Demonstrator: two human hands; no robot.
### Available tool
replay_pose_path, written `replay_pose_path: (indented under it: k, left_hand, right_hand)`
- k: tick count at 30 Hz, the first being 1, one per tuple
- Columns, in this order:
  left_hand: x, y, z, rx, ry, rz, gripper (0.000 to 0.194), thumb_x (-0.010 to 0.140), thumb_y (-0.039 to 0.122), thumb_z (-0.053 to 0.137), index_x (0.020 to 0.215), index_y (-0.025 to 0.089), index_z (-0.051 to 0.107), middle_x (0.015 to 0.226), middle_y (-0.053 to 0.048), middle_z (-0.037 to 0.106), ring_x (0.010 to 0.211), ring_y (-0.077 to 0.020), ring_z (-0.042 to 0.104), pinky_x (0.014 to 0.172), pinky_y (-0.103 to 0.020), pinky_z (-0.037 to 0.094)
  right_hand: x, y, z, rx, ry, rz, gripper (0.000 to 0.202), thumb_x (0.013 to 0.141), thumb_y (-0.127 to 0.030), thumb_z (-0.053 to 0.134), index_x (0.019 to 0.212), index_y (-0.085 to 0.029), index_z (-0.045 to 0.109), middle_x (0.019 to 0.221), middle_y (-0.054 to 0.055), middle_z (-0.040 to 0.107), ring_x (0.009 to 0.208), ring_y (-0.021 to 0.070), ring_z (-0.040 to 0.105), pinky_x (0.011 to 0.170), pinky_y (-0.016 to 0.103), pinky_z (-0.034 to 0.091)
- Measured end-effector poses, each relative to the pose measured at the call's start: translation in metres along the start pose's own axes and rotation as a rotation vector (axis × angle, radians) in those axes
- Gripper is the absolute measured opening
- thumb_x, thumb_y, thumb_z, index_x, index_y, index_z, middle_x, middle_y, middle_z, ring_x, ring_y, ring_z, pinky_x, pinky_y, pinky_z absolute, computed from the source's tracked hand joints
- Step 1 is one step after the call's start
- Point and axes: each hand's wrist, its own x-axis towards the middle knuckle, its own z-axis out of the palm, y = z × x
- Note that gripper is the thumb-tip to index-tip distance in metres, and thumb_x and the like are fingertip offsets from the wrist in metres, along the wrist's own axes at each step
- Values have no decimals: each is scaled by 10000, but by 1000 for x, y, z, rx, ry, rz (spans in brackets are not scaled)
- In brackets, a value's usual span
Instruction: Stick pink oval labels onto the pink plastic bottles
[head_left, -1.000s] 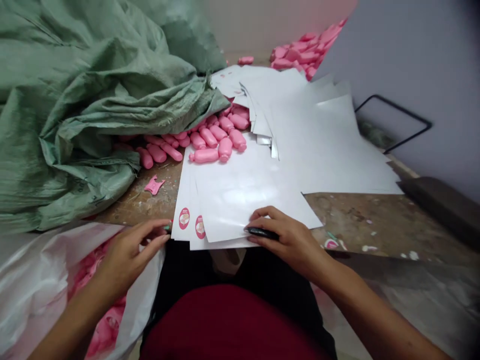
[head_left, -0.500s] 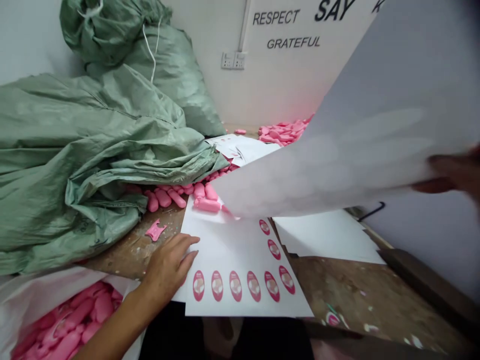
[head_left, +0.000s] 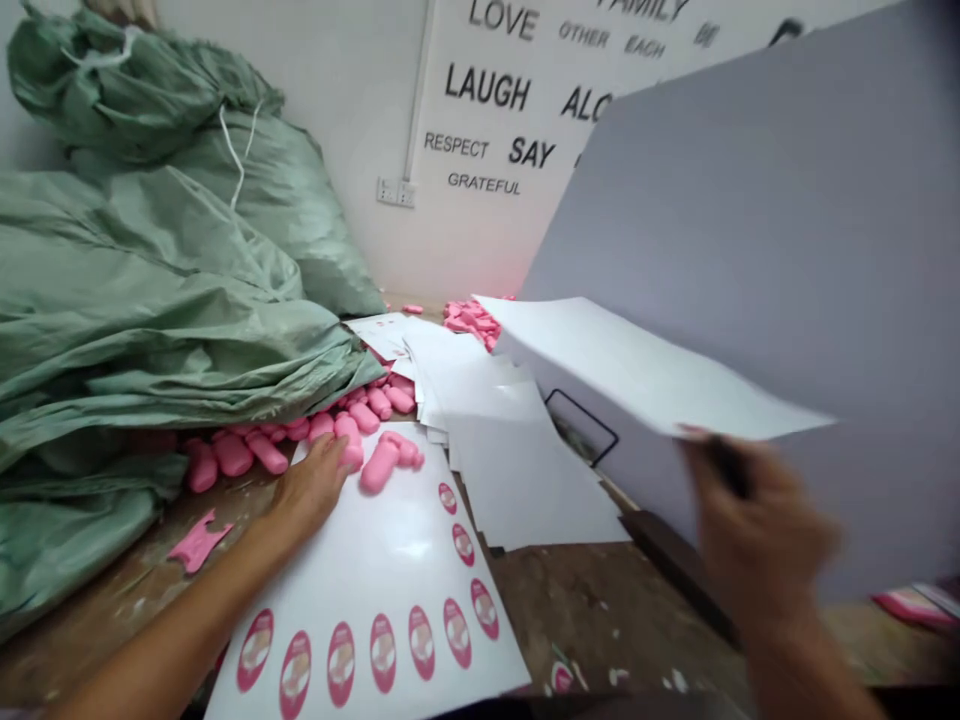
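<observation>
My left hand (head_left: 315, 488) is at the upper left edge of a sticker sheet (head_left: 405, 550), its fingers closed on a pink plastic piece (head_left: 348, 438). Two more pink pieces (head_left: 381, 466) lie on the sheet beside it. Oval pink stickers (head_left: 382, 652) line the sheet's near and right edges; its middle is bare white. Off to the right, my right hand (head_left: 761, 520) pinches a blank white sheet (head_left: 645, 360) by its near edge, holding it above the table. The hand is blurred, and a dark patch near its fingers cannot be made out.
Green sacks (head_left: 165, 260) fill the left, with pink pieces (head_left: 232, 452) spilling below. White sheets (head_left: 510, 440) lie in a loose stack right of the sticker sheet. A large grey panel (head_left: 787, 230) stands at the right. A flat pink scrap (head_left: 199, 540) lies at left.
The white sheet in my right hand has swung away to the right, uncovering the stack. My left hand has moved forward from the sheet's left edge to the pink pieces. The view has shifted.
</observation>
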Motion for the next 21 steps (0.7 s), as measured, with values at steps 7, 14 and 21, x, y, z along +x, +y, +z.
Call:
replay_pose_path:
  k: [7, 14, 21]
  left_hand:
    - [2, 1, 2, 40, 33, -13, 382, 964, 371, 364, 1115, 202, 671, 1337, -155, 550, 943, -282, 659, 792, -416, 504]
    - [-20, -6, -14, 157, 36, -96, 378, 942, 400, 388, 1134, 166, 613, 1403, -169, 458, 1070, -307, 617, 898, -438, 493]
    - [-29, -24, -13, 50, 58, -24, 330, 856, 240, 398, 1060, 171, 649, 1270, -139, 609, 1129, -275, 613, 986, -399, 480]
  right_hand:
    - [-20, 21, 113, -214, -134, 35, 263, 860, -256, 471, 953, -226, 715, 997, 90, 782, 961, 280, 707, 946, 491, 498]
    - [-43, 21, 126, -201, -399, 48, 340, 826, -164, 515, 1055, -268, 742, 1198, 62, 736, 1036, 255, 697, 928, 436, 502]
    - [-40, 37, 115, -312, -206, 131, 366, 920, -282, 417, 1062, -193, 741, 1138, 150, 746, 1048, 305, 689, 946, 459, 506]
